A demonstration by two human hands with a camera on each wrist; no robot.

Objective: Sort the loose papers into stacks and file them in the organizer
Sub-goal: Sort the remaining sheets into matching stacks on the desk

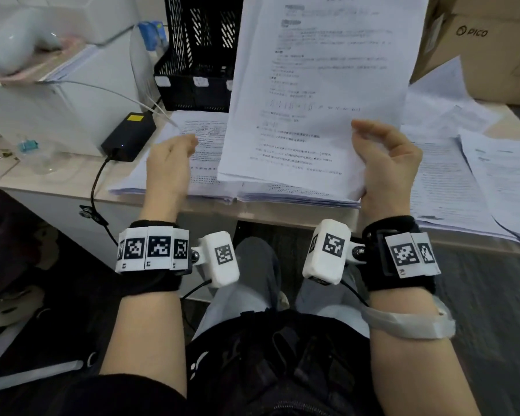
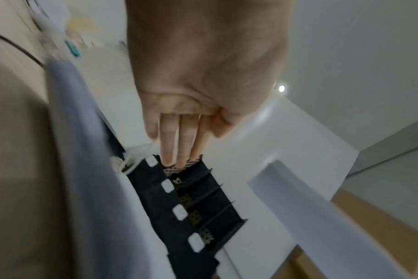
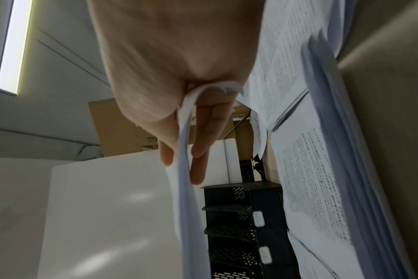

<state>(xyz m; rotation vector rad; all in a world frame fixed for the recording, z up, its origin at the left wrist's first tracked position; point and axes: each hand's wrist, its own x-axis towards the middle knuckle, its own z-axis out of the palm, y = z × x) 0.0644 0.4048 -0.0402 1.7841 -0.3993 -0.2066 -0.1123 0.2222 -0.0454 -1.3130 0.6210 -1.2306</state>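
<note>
I have my right hand [image 1: 386,163] raised over the near edge of the bench [image 1: 6,172], holding a thin sheaf of printed papers [image 1: 315,85] up on end by its lower right corner. In the right wrist view the thumb lies on one face of the sheaf and the fingers [image 3: 199,151] on the other, so they are clamped on the paper edge between them. My left hand [image 1: 170,163] hangs just left of the sheaf, apart from it; its fingers [image 2: 179,143] are straight and held together, gripping nothing.

Below the raised sheaf, two thick stacks of paper [image 1: 192,163] lie side by side on the bench at its front edge. More loose sheets [image 1: 451,175] spread over the bench to my right, overlapping one another. The black mesh organizer [image 1: 198,67] stands at the back of the bench, behind the left stack and partly hidden by the sheaf; its slots carry small white labels, and I cannot tell whether any slot holds paper.

A black power brick [image 1: 129,136] sits left of the stacks, beside a white box [image 1: 57,115]. A cardboard box [image 1: 493,49] stands at the far right.
</note>
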